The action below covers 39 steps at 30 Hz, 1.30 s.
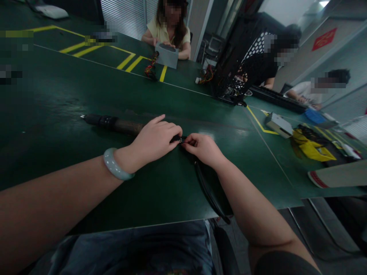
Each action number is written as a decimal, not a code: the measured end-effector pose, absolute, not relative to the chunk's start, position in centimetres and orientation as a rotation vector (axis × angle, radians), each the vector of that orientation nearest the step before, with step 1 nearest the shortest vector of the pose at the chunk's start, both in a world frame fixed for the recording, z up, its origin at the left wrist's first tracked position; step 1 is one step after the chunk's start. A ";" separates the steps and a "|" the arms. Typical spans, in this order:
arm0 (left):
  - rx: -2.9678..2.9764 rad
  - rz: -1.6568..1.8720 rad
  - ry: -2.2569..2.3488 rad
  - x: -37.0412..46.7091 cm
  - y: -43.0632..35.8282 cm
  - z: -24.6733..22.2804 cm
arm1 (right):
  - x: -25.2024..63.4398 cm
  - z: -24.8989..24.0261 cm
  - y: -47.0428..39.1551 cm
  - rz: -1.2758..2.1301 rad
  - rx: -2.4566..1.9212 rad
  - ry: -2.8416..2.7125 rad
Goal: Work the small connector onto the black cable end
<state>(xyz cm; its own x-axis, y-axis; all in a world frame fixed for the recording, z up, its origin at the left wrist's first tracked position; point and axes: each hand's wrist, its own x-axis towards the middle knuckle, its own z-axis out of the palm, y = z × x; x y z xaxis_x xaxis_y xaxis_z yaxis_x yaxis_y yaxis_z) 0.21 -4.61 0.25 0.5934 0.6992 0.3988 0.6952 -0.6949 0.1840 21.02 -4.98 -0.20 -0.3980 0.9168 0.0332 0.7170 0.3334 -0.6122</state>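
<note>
A dark electric screwdriver [114,125] lies on the green table, its bit pointing left. My left hand [157,137] is closed over the tool's rear end, thumb and fingers gripping it near a small metal fitting [180,140]. Right beside that fitting, my right hand [203,147] pinches the end of a black cable [205,183] between thumb and fingertips. From there the cable runs down to the table's front edge. Whether the cable end sits inside the tool is hidden by my fingers. A pale green bangle [116,166] circles my left wrist.
Across the table a person [169,34] handles a grey power supply [166,56] with coloured wires. A black computer case [233,57] stands at the back right. Another metal box [278,125] and a yellow item [312,147] lie farther right. Two more people sit beyond.
</note>
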 end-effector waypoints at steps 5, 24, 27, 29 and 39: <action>2.778 0.640 1.204 0.1 -4.6 0.5 | 21.0 -0.1 -5.0 0.739 -1.449 -2.221; 2.743 0.626 1.219 0.2 -4.5 0.4 | 21.1 -0.4 -5.0 0.787 -1.432 -2.163; 2.699 0.623 1.290 0.2 -4.5 0.2 | 21.2 -0.6 -5.0 0.797 -1.416 -2.158; 2.704 0.616 1.275 0.1 -4.5 0.2 | 21.2 -0.6 -5.0 0.803 -1.412 -2.157; 2.698 0.656 1.292 0.1 -4.5 0.0 | 21.2 -0.3 -5.1 0.832 -1.448 -2.146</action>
